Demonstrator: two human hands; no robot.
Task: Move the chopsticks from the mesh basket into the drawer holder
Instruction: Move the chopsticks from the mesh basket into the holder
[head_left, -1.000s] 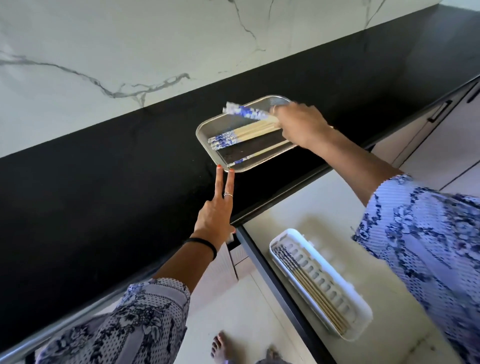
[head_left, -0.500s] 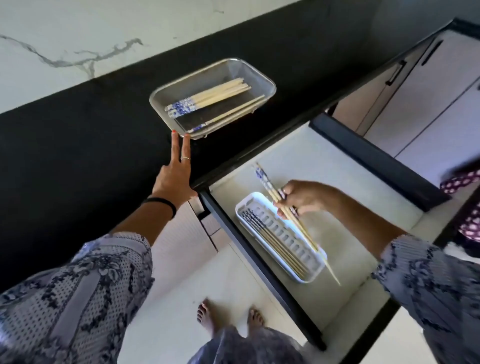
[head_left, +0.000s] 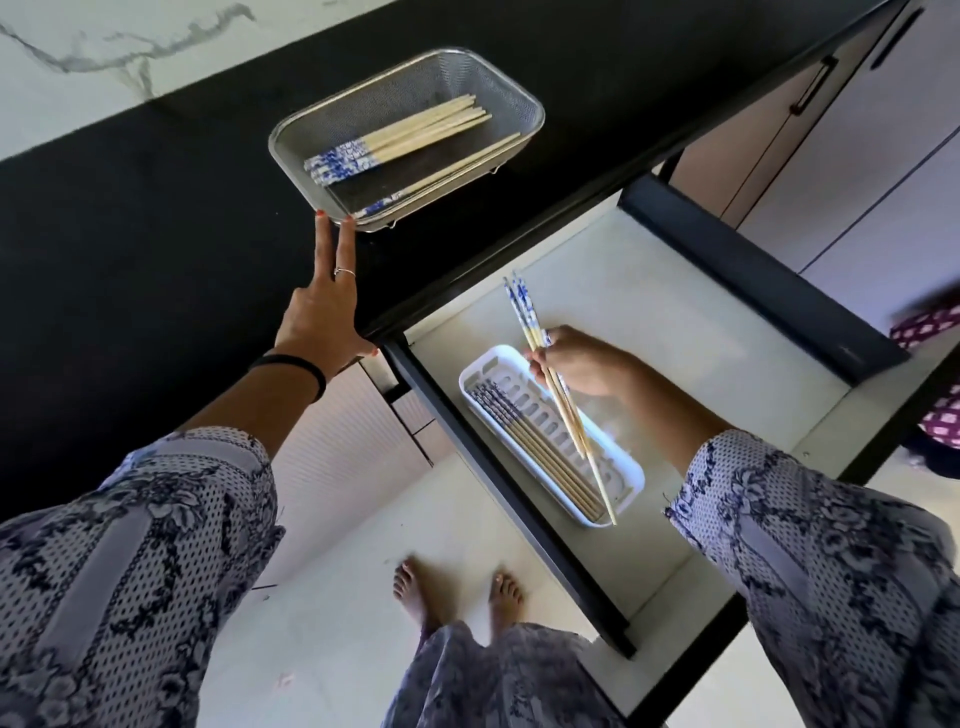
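Chopsticks (head_left: 558, 395), a small bundle, are pinched near mid-length by the right hand (head_left: 582, 366), fingers closed on them, slanted over the white drawer holder (head_left: 621, 470); more lie in the mesh basket (head_left: 524, 98). Judged light, stiff, smooth and prone to slipping; grip mid-shaft. Left hand (head_left: 322, 325) rests on the counter (head_left: 156, 208), fingers extended, touching the basket rim.

Right hand (head_left: 582, 366) hides the held chopsticks' (head_left: 558, 395) middles — fingertips unseen.
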